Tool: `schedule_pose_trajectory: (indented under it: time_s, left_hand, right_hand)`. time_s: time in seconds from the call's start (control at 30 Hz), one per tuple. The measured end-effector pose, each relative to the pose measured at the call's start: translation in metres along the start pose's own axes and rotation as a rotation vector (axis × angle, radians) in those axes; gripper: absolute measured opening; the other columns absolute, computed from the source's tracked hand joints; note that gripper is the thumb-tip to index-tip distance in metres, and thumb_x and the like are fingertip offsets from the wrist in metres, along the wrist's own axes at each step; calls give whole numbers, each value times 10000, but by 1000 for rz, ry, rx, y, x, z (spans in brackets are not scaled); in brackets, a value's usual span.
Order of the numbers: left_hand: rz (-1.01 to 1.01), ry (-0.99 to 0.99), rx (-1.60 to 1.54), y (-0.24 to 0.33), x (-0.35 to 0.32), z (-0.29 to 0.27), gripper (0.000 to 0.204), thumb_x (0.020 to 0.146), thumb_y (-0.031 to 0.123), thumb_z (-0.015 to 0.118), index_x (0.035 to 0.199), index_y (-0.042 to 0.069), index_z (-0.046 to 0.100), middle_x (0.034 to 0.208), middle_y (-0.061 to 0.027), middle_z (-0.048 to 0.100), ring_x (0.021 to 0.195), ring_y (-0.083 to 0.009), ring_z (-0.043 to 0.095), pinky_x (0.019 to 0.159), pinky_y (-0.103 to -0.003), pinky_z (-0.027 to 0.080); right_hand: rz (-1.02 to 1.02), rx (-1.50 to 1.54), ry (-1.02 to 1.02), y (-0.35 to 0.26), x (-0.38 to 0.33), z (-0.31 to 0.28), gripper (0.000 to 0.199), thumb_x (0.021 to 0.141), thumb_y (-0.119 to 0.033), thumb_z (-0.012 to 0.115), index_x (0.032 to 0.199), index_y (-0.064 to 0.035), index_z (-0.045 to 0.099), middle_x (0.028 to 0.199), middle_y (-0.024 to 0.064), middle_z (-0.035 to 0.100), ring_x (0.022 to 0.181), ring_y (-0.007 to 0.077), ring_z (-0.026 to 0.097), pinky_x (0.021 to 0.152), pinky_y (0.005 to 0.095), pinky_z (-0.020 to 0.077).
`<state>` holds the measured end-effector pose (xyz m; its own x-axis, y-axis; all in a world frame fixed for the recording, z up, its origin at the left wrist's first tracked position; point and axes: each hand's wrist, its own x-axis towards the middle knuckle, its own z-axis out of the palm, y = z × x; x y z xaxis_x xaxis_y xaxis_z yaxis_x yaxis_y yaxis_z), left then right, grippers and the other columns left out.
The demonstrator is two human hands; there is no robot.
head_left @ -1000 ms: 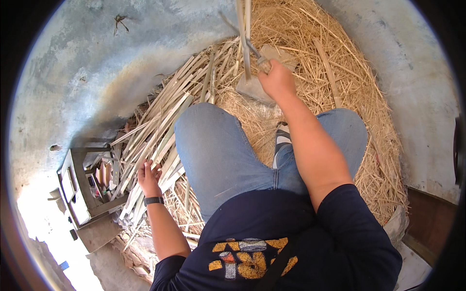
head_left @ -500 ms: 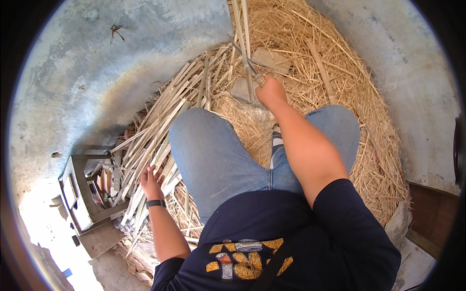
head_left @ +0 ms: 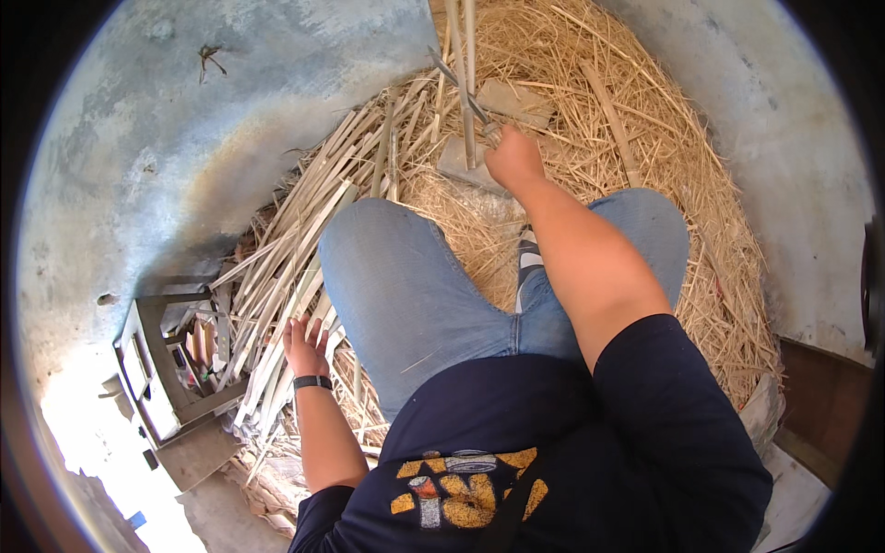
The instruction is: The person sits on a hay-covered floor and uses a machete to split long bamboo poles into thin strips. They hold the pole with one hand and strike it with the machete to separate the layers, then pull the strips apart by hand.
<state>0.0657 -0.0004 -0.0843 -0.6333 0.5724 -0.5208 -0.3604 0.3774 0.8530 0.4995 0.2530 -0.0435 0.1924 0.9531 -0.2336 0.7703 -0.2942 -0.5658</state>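
Since half a second ago, the right hand (head_left: 514,157) and the knife (head_left: 477,111) have been shifting slightly upward in view, and the long pale strip's (head_left: 467,138) lower end is sitting higher over the flat block (head_left: 454,158); whether it is touching the block, I cannot tell. The right hand is clamping around the knife's handle, and the blade is crossing the strip, slanting up to the left. The left hand (head_left: 306,348) has been drifting a little rightward; its fingers are spreading apart beside the left knee (head_left: 373,249), near a pile of strips (head_left: 304,221). Straw-like shavings (head_left: 714,286) are covering the ground on the right.
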Motion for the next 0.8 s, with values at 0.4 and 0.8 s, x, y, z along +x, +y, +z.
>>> schedule_pose_trajectory:
  time_s: [0.4, 0.8]
  left_hand:
    - [-197, 94, 137, -86, 3, -52, 395, 1030, 343, 579, 1345, 126, 482, 1244, -74, 614, 964, -203, 680, 712, -352, 560]
    - [-524, -90, 666, -134, -19, -90, 649, 1007, 300, 600, 1543, 97, 296, 1262, -112, 614, 977, -265, 656, 703, -396, 567]
  right_hand:
    - [-107, 206, 95, -37, -16, -27, 437, 843, -233, 679, 1212, -8, 620, 1032, 250, 700, 977, 408, 679, 844, 481, 540]
    - [95, -20, 13, -6, -5, 4, 324, 894, -189, 660, 1177, -34, 630, 1091, 237, 703, 1037, 400, 681, 882, 492, 537]
